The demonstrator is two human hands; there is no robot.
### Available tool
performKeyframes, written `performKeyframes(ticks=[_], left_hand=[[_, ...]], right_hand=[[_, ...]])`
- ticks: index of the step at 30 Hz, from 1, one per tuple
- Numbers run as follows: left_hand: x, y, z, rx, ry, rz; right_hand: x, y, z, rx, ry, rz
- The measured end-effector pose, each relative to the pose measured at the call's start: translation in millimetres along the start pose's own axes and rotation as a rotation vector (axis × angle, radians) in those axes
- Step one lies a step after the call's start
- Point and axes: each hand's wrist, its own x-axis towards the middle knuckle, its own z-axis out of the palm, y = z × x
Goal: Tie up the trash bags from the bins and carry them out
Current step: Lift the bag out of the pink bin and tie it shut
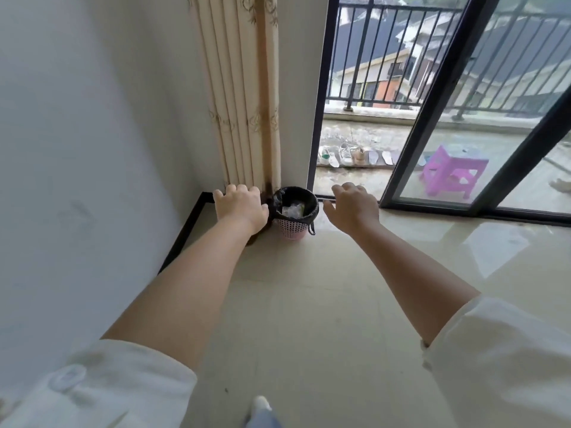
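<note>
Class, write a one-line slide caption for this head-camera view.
Both hands, left and right, reach toward a small pink bin lined with a black bag beside the curtain.

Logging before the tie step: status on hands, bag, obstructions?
Left hand at the black bag rim, grip unclear. Right hand open, beside the pink bin, not touching. Bag untied. Curtain close behind.

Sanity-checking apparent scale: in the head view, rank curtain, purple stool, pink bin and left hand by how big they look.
1. Curtain, largest by far.
2. Purple stool.
3. Left hand and pink bin look about alike; the hand may be nearer the camera, so no ranking.
</note>
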Motion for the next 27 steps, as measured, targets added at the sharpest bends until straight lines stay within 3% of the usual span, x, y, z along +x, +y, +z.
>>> performKeyframes(ticks=[9, 15, 21, 27], left_hand=[[266, -9, 77, 0.025, -0.144, 0.094], [407, 4, 123, 0.074, -0.290, 0.147], [505, 25, 187, 0.081, -0.367, 0.184], [575, 40, 305, 0.018, -0.412, 0.191]], right_hand=[[239, 11, 115, 0.024, -0.153, 0.145], [349, 28, 185, 0.017, -0.304, 0.222], [429, 56, 271, 0.024, -0.432, 0.271], [479, 65, 394, 0.025, -0.529, 0.212]])
